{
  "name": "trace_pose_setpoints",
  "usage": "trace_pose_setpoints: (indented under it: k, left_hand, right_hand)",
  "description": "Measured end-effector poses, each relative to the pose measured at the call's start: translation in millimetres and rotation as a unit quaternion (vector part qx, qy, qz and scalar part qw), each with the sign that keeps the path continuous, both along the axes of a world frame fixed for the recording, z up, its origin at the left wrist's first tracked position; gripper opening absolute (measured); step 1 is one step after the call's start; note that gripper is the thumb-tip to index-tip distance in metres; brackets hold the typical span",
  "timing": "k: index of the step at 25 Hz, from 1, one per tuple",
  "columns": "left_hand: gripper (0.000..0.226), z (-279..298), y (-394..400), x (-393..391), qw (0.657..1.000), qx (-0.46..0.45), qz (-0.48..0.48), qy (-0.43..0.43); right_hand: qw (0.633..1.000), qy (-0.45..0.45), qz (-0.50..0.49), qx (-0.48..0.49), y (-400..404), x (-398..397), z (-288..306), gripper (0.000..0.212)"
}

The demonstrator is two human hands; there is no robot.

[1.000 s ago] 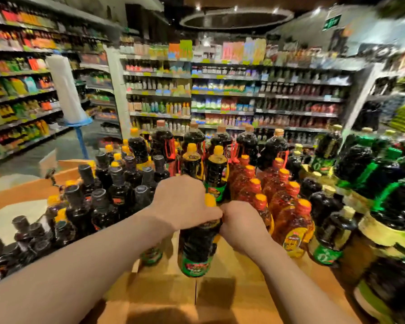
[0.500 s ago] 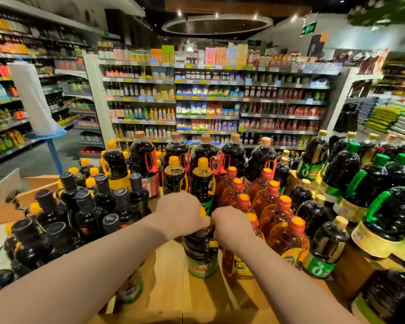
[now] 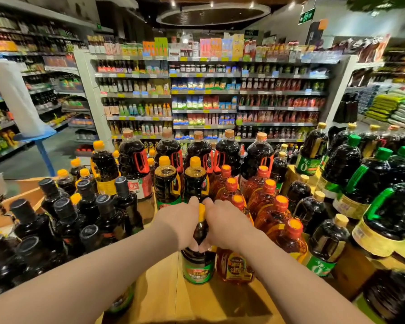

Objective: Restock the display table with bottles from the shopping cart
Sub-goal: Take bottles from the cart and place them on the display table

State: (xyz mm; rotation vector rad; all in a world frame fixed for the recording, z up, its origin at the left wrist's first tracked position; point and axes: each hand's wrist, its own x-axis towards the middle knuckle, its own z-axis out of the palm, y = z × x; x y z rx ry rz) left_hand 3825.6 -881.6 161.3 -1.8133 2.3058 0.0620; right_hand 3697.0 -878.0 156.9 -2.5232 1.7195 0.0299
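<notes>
The left hand (image 3: 181, 224) and the right hand (image 3: 225, 224) both grip one dark bottle (image 3: 198, 260) by its neck and shoulder, each grip clamped on the bottle from its own side, fingers curled around the upper body. The yellow cap (image 3: 201, 211) of this bottle shows between the two hands. The bottle stands upright on the wooden counter (image 3: 164, 291), near the front edge of the stocked area, and carries a green label on its lower body. Touching or just beside it on the right stands an amber bottle (image 3: 234, 267) with a yellow and red label. Directly behind the hands stand two dark bottles with yellow caps (image 3: 166, 183), and behind those a row of large dark jugs with red handles (image 3: 136, 160). To the left stands a group of dark bottles with black caps (image 3: 84, 213). To the right stand rows of orange-capped amber bottles (image 3: 264, 202) and, farther right, large dark jugs with green caps and handles (image 3: 369, 183). Store shelves (image 3: 204, 94) fill the background.
</notes>
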Motion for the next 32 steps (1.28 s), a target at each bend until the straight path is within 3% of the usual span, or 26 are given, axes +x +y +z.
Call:
trace_pose_setpoints:
  k: [2, 4, 7, 13, 18, 32]
  left_hand:
    - [0.108, -2, -4, -1, 1.0, 0.006, 0.005, 0.0]
    - [0.101, -4, -10, -3, 1.0, -0.001, 0.01, 0.0]
    - [0.086, -4, -21, -4, 1.0, -0.025, 0.009, 0.011]
    - [0.078, -4, -48, -4, 0.998, -0.065, -0.001, 0.016]
    - [0.08, -4, -74, -3, 0.996, -0.087, -0.009, 0.024]
    - [0.072, -5, -115, -7, 0.996, -0.089, 0.017, 0.027]
  right_hand:
    - [1.0, -0.014, -0.011, -0.013, -5, 4, -5, 0.1]
    - [1.0, -0.012, -0.016, -0.02, -11, 5, -8, 0.103]
    - [0.998, -0.017, -0.013, -0.051, -18, 6, -9, 0.099]
    - [0.991, 0.03, -0.032, -0.123, -47, 12, -16, 0.1]
    - [0.992, 0.023, -0.06, -0.112, -76, 14, -14, 0.087]
    - [0.994, 0.015, -0.051, -0.096, -115, 11, -8, 0.077]
